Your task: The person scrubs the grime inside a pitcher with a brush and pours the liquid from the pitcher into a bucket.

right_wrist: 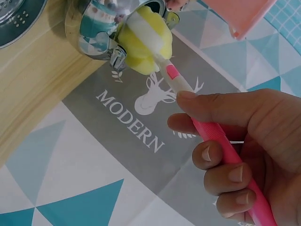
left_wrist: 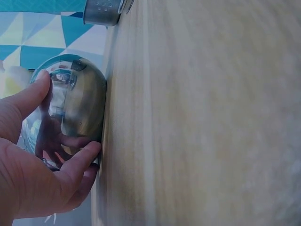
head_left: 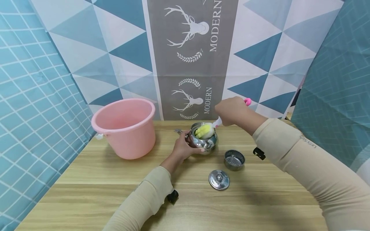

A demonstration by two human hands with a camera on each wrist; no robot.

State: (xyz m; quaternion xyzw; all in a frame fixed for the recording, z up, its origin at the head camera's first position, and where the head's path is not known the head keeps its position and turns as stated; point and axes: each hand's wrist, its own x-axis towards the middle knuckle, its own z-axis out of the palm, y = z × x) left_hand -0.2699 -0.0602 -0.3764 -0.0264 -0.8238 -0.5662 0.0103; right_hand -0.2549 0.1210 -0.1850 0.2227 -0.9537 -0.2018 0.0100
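A shiny round metal teapot point(head_left: 207, 145) stands open-topped near the table's back edge. My left hand point(head_left: 185, 148) grips its body, thumb on one side and fingers curved around the other, as the left wrist view shows. In my right hand point(head_left: 233, 110) is a sponge brush point(right_wrist: 225, 150), its pink handle held between thumb and curled fingers. The brush's yellow-and-white sponge head point(head_left: 204, 131) sits in the teapot's mouth, partly hidden by the rim. In front of the teapot to the right are a perforated metal strainer cup point(head_left: 234, 160) and a round knobbed lid point(head_left: 218, 180).
A pink plastic bucket point(head_left: 130, 141) stands on the wooden table point(head_left: 115, 192) to the left. Patterned cloth point(head_left: 188, 70) hangs just behind the table's back edge, and blue tiled sheets point(head_left: 37, 106) flank the sides.
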